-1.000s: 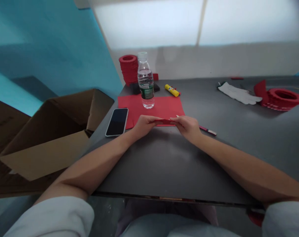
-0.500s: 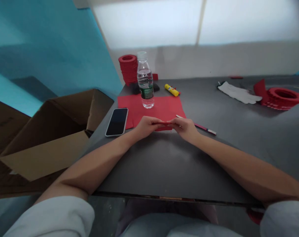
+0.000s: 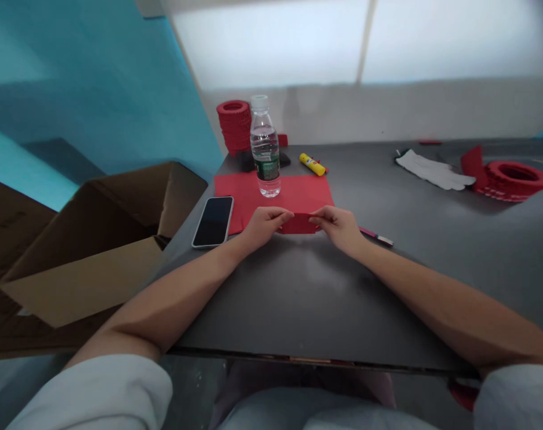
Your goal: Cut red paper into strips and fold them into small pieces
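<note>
Between my hands is a small piece of red paper (image 3: 299, 223), its broad face turned toward me. My left hand (image 3: 267, 226) pinches its left end between thumb and fingers. At the other end my right hand (image 3: 337, 227) grips it the same way. Whether the piece is folded or layered I cannot tell. Just behind it lies a larger red sheet (image 3: 302, 190) on the grey table. A pen-like stick (image 3: 377, 236) pokes out from behind my right hand, its far part hidden.
A water bottle (image 3: 265, 149) stands on the red sheet, with a phone (image 3: 214, 222) to its left. Farther back are a stack of red rings (image 3: 234, 125) and a yellow glue stick (image 3: 312, 164). White gloves (image 3: 432, 169) and red rings (image 3: 517, 178) lie right; a cardboard box (image 3: 87, 275) stands left.
The red paper has turned from nearly edge-on to showing its broad face. Both hands have shifted slightly, with fingertips farther apart, and still grip its ends.
</note>
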Demonstrator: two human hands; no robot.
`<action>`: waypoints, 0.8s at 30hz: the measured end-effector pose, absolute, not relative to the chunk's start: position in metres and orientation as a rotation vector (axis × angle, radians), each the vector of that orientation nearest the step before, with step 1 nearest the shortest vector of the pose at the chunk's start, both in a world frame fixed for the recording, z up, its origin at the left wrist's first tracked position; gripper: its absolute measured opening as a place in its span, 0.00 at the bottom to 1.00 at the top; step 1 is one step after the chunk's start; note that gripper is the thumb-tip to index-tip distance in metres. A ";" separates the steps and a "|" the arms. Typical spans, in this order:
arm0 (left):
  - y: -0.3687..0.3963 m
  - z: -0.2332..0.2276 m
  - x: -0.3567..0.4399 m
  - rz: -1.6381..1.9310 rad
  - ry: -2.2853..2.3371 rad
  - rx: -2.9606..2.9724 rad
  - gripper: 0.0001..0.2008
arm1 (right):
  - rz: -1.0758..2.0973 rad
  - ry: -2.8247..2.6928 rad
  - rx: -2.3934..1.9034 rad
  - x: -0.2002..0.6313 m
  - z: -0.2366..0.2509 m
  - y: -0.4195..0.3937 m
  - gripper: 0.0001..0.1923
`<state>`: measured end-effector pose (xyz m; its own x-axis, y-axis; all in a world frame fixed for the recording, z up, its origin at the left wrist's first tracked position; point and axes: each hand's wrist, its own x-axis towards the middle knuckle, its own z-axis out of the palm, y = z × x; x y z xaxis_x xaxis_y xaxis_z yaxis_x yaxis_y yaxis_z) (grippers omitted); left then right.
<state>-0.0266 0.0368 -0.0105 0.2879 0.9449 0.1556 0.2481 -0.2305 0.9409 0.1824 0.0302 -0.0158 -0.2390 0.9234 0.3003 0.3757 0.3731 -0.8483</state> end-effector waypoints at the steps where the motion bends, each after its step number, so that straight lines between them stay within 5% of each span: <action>1: 0.037 -0.010 -0.027 0.929 1.073 1.620 0.19 | 0.858 -1.773 -1.145 0.182 -0.015 0.030 0.16; 15: 0.037 -0.009 -0.024 0.796 1.108 1.544 0.12 | 1.446 -1.449 -1.173 0.179 -0.016 0.031 0.12; 20: 0.037 -0.009 -0.025 0.720 1.039 1.464 0.10 | 1.372 -1.483 -1.218 0.179 -0.011 0.035 0.09; 24: 0.039 -0.008 -0.027 0.843 1.060 1.452 0.11 | 0.778 -1.743 -1.230 0.175 0.019 0.018 0.08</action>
